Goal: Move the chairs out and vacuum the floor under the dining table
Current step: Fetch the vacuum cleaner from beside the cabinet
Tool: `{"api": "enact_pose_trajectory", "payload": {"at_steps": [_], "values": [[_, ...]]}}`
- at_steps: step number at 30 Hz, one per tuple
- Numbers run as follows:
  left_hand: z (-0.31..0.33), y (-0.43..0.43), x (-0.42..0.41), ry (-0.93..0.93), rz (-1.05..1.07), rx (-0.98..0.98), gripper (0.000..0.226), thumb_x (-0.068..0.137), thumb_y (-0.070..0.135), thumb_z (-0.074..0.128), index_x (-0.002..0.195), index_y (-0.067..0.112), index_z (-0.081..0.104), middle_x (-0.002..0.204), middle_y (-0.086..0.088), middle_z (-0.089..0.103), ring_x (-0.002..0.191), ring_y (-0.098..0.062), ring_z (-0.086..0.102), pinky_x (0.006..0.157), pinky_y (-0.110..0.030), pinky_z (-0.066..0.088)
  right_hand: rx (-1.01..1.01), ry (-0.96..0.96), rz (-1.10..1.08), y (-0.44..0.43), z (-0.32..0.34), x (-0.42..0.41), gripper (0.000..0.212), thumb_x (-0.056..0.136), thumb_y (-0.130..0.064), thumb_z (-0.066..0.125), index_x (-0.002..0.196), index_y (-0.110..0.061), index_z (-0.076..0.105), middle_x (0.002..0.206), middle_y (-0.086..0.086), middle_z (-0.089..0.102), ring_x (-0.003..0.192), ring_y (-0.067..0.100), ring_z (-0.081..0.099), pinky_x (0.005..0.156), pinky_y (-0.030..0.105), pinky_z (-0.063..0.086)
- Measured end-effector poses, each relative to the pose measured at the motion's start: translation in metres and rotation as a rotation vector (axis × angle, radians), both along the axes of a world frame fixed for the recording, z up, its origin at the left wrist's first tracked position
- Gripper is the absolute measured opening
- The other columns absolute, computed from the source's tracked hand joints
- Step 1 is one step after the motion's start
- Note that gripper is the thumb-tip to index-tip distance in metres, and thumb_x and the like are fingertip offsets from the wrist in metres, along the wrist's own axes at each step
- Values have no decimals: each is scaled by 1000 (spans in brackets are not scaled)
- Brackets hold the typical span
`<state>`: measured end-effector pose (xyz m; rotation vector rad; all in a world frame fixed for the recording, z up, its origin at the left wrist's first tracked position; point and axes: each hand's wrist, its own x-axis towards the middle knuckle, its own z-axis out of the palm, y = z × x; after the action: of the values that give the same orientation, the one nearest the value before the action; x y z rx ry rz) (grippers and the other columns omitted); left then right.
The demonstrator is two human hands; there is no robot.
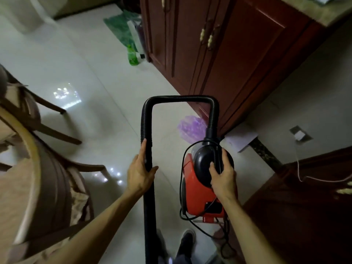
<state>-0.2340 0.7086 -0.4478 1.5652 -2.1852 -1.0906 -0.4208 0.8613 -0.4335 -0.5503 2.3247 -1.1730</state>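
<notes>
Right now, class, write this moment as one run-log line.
left hand: grips hose | right hand: holds red vacuum cleaner | nearest chair: left of hose | cabinet: ahead

Red vacuum, black dome top, above glossy white tile floor. Black ribbed hose arches from its front, drops down on left. Black cord loops round body. Two wooden cushioned chairs far left.

A black hose is gripped by the left hand, and the black top of a red vacuum cleaner is held by the right hand. Wooden chairs are seen at the near left, a dark red cabinet at the far right, with a green bottle just beside it.
</notes>
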Motion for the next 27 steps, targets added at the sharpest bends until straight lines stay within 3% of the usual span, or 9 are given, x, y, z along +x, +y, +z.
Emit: {"api": "enact_pose_trajectory", "payload": {"at_steps": [3, 7, 10, 12, 15, 18, 22, 24, 27], "values": [[22, -35, 26, 11, 57, -17, 105, 83, 15, 76, 156, 40, 5, 116, -12, 58, 105, -31, 59, 86, -41, 50, -38, 20, 85, -47, 23, 20, 63, 97, -20, 58, 153, -32, 30, 141, 3, 54, 125, 23, 55, 96, 30, 50], [58, -88, 54, 13, 121, -79, 106, 81, 20, 77, 156, 40, 5, 107, -10, 60, 96, -32, 60, 82, -38, 47, -106, 35, 208, -117, 61, 45, 62, 97, -18, 58, 151, -35, 32, 138, 1, 54, 122, 24, 56, 95, 33, 53], [87, -131, 66, 53, 181, -140, 106, 81, 17, 78, 157, 34, 6, 126, -14, 61, 107, -32, 61, 90, -41, 50, -163, 75, 281, -173, 86, 48, 60, 97, -15, 58, 150, -29, 37, 134, 1, 57, 112, 18, 59, 73, 0, 44], [103, -163, 72, 84, 225, -180, 105, 82, 14, 78, 157, 32, 7, 136, -13, 57, 116, -31, 58, 96, -42, 49, -200, 71, 316, -214, 103, 47, 60, 97, -11, 58, 151, -23, 37, 135, 4, 56, 103, 12, 57, 57, -4, 39], [124, -216, 73, 84, 272, -237, 105, 82, 15, 77, 157, 34, 6, 131, -13, 58, 114, -28, 59, 93, -39, 50, -255, 57, 379, -280, 126, 43, 61, 96, -10, 58, 152, -22, 35, 114, -1, 63, 74, 6, 62, 48, 4, 44], [142, -274, 67, 83, 321, -256, 104, 83, 15, 76, 156, 35, 5, 124, -13, 61, 108, -26, 60, 89, -37, 50, -291, 27, 442, -352, 140, 34, 61, 96, -10, 57, 152, -25, 36, 94, 1, 64, 56, 15, 62, 41, 17, 46], [167, -351, 53, 73, 394, -276, 106, 82, 14, 77, 156, 33, 4, 128, -14, 60, 112, -27, 61, 94, -42, 52, -311, 82, 539, -442, 158, 18, 63, 96, -12, 59, 152, -25, 34, 111, 1, 66, 82, 18, 67, 61, 15, 55], [179, -382, 45, 92, 435, -293, 106, 82, 13, 77, 157, 31, 5, 134, -15, 57, 118, -30, 59, 98, -47, 50, -306, 94, 585, -485, 169, 8, 63, 95, -13, 59, 152, -26, 35, 117, 3, 66, 94, 24, 68, 76, 31, 57], [197, -425, 38, 112, 496, -306, 105, 82, 13, 77, 157, 31, 7, 139, -17, 53, 121, -33, 57, 101, -51, 49, -333, 73, 632, -548, 184, -4, 64, 94, -13, 60, 151, -29, 35, 123, 7, 65, 98, 29, 67, 82, 45, 59]]}}
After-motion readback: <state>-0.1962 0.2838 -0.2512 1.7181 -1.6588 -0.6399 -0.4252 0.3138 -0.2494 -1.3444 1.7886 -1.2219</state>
